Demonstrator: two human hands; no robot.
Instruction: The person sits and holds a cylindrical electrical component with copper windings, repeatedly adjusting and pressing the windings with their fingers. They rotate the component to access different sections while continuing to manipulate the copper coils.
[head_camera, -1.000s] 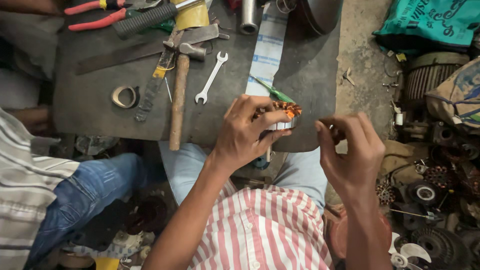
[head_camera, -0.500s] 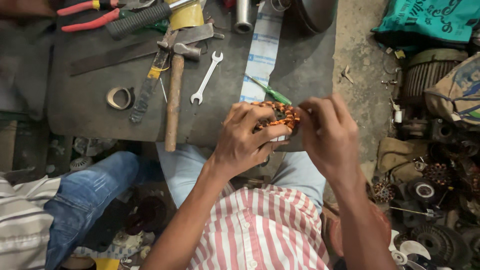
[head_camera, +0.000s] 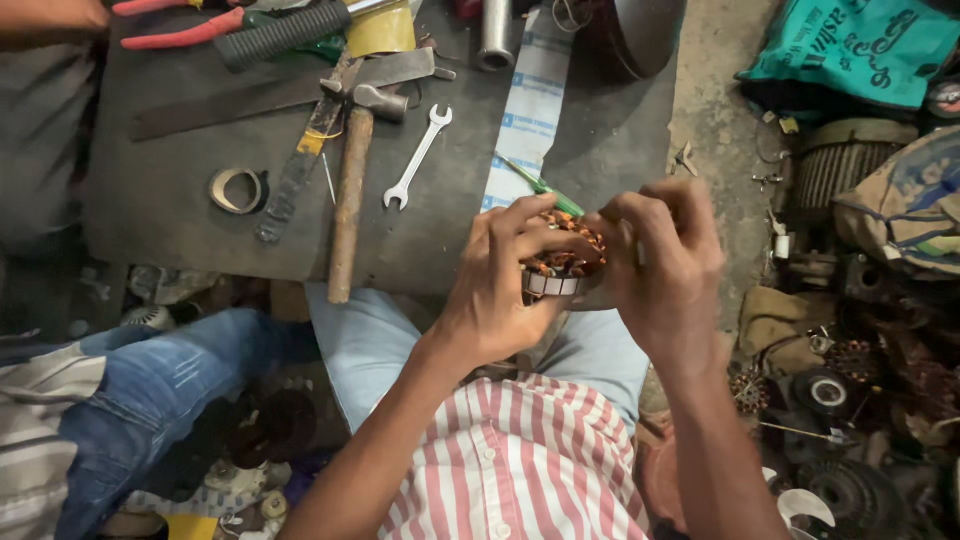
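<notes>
head view, steeply downward, close over hands (head_camera: 580, 270)

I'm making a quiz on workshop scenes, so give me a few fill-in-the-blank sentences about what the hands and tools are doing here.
1. Both the left hand and the right hand grip a motor stator wound with ____ wire.
2. The hammer has a ____ handle.
3. The spanner lies to the ____ of the hammer in the picture.

Missing words: copper; wooden; right
</notes>
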